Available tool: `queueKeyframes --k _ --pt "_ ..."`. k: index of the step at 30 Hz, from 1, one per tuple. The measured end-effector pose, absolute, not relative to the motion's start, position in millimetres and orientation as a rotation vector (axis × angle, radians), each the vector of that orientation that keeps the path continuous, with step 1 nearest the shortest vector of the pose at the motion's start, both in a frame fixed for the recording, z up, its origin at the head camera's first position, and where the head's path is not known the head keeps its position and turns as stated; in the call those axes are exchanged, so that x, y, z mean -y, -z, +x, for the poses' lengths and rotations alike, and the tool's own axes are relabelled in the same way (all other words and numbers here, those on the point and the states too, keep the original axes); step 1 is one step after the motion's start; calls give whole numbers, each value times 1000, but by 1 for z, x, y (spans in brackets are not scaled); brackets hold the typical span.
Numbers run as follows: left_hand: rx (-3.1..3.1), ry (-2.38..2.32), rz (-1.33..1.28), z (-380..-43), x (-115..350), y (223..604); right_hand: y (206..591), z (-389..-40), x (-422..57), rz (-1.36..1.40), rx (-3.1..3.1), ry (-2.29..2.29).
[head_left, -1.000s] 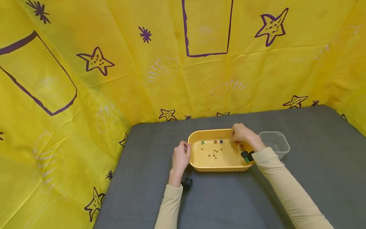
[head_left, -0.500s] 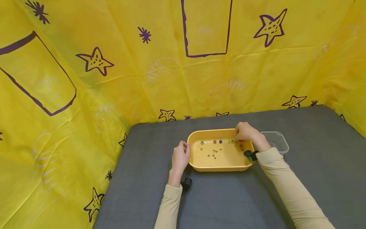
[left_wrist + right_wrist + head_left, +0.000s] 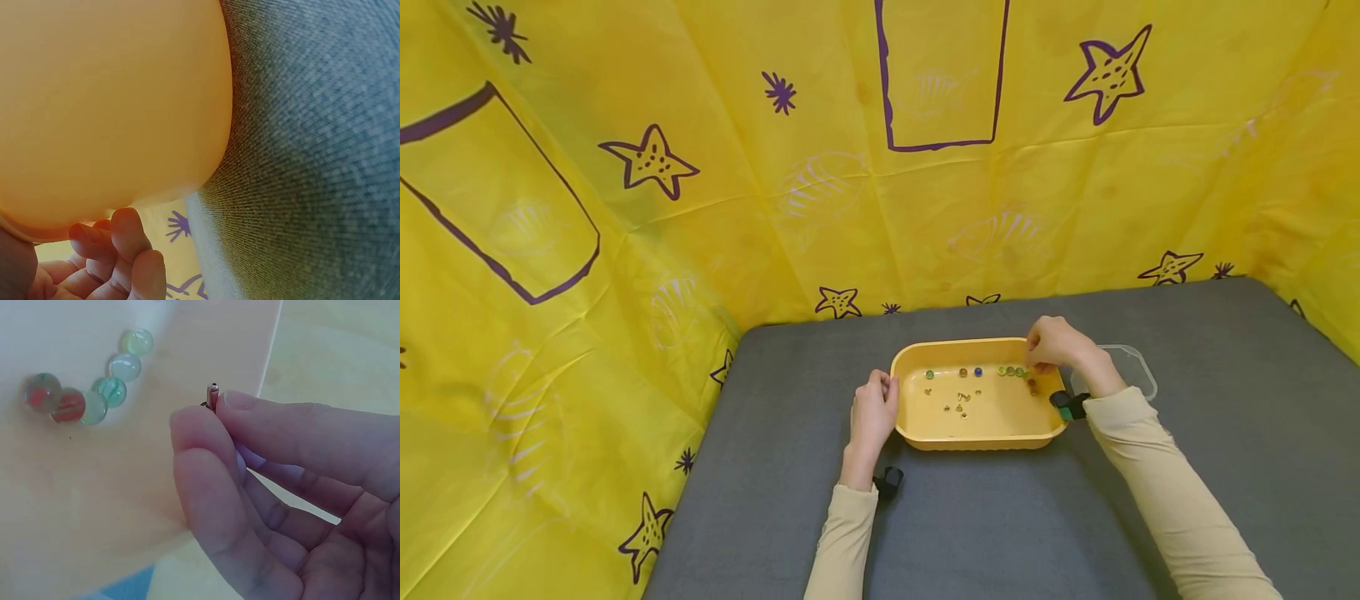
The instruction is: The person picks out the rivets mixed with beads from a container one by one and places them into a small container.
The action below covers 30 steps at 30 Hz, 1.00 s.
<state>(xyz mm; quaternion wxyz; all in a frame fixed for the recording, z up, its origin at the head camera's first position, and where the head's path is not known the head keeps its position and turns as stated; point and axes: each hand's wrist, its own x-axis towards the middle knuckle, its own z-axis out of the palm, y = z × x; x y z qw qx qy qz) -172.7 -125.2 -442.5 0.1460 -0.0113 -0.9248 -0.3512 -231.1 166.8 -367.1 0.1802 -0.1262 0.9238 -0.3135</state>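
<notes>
My left hand (image 3: 872,412) grips the left end of the yellow plastic tub (image 3: 977,444), thumb on the rim and curled fingers against the outer wall in the left wrist view. At the tub's far right corner, my right hand (image 3: 1063,346) pinches a tiny shiny metal piece (image 3: 213,394) between thumb and index finger; its lower part is hidden by the fingertips. Glass marbles (image 3: 110,392) lie in a curved row along the tub's wall near that hand. Several small gold-coloured metal pieces (image 3: 964,397) lie scattered on the tub's floor.
A clear plastic container (image 3: 1138,371) stands right of the tub, partly behind the right wrist. Separate green (image 3: 929,375), amber (image 3: 963,372) and blue (image 3: 978,372) marbles lie along the tub's far side. The grey tabletop (image 3: 1000,525) ends at a yellow patterned cloth (image 3: 925,233).
My right hand has moved rightward along the tub's far wall to its corner, and more of the marbles there show now. My left hand keeps its place on the tub.
</notes>
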Motion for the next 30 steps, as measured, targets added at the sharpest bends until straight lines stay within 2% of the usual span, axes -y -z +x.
queueKeyframes --k 30 --pt "2650 1034 -35 -172 125 442 352 -219 -204 -337 -2676 881"
